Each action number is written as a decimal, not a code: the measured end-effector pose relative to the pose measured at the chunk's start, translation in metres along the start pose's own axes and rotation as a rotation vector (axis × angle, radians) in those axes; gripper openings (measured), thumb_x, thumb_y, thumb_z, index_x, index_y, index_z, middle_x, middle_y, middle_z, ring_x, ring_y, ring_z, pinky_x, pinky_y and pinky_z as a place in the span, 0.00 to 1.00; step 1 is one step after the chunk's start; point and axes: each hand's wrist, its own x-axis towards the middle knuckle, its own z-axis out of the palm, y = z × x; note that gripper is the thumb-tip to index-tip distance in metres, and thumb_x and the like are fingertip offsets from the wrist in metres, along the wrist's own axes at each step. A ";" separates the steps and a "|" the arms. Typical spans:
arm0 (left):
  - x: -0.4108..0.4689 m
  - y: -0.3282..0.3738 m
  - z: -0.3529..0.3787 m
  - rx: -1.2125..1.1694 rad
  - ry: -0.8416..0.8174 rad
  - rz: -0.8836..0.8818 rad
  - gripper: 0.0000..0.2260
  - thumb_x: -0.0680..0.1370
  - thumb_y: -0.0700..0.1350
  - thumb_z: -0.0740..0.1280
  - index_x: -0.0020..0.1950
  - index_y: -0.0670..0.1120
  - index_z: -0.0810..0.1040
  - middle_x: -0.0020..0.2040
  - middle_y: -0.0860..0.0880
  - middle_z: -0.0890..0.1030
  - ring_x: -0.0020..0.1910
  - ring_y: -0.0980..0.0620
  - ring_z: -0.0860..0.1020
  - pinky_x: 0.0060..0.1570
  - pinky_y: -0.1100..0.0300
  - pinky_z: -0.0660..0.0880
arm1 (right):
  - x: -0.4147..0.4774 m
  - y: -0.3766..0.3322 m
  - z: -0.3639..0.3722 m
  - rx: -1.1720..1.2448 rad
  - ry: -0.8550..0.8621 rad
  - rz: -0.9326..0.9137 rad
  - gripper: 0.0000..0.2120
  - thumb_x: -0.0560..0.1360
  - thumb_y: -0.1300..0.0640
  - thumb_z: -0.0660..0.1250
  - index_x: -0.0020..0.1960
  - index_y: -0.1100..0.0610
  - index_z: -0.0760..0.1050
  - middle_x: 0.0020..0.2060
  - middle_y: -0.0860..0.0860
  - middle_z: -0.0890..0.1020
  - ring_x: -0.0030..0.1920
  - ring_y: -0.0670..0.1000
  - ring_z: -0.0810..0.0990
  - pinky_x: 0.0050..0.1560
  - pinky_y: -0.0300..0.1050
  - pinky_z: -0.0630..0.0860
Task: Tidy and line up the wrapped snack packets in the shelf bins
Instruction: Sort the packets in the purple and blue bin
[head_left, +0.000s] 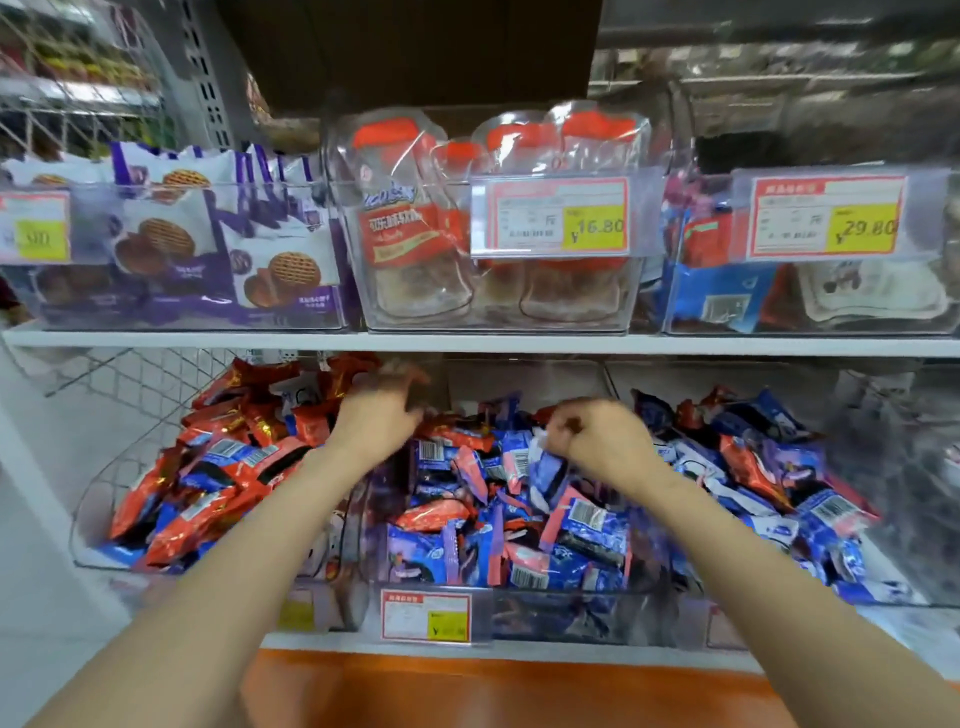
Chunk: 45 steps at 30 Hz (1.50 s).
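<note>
Three clear bins on the lower shelf hold heaps of small wrapped snack packets. The left bin (91, 499) is mostly red and blue packets (218, 467). The middle bin (519, 597) holds blue, pink and red packets (467, 519), and the right bin (904, 519) blue and red ones (769, 462). My left hand (376, 410) reaches over the divide between the left and middle bins, blurred, its fingers down among the packets at the back. My right hand (592, 434) is curled over the middle bin and pinches a blue-and-white packet (545, 462) at its top edge.
The upper shelf (467, 343) carries clear bins of purple biscuit packs (171, 249), red-capped clear pouches (467, 223) and mixed packs (805, 291), with price tags (558, 218) hanging in front. An orange ledge (467, 691) runs below. A wire rack (135, 374) stands at the left.
</note>
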 end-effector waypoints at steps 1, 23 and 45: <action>0.001 -0.003 -0.001 0.008 -0.008 0.006 0.15 0.75 0.39 0.66 0.61 0.43 0.75 0.63 0.43 0.74 0.60 0.41 0.73 0.56 0.54 0.71 | 0.001 0.006 -0.005 0.119 0.036 0.029 0.06 0.73 0.52 0.69 0.45 0.55 0.80 0.43 0.52 0.83 0.47 0.53 0.80 0.43 0.42 0.71; -0.022 0.020 0.017 0.206 -0.385 0.213 0.29 0.71 0.55 0.71 0.69 0.50 0.66 0.68 0.47 0.67 0.68 0.46 0.64 0.63 0.56 0.63 | -0.046 0.041 -0.046 0.753 0.293 0.231 0.06 0.72 0.64 0.71 0.37 0.59 0.78 0.31 0.51 0.79 0.26 0.38 0.74 0.33 0.32 0.73; -0.037 0.029 0.001 -0.342 -0.474 0.229 0.11 0.71 0.46 0.74 0.34 0.53 0.73 0.39 0.49 0.79 0.42 0.49 0.76 0.46 0.54 0.71 | -0.038 0.011 -0.006 -0.270 -0.332 -0.247 0.29 0.72 0.43 0.69 0.70 0.43 0.63 0.67 0.46 0.70 0.67 0.51 0.68 0.62 0.47 0.62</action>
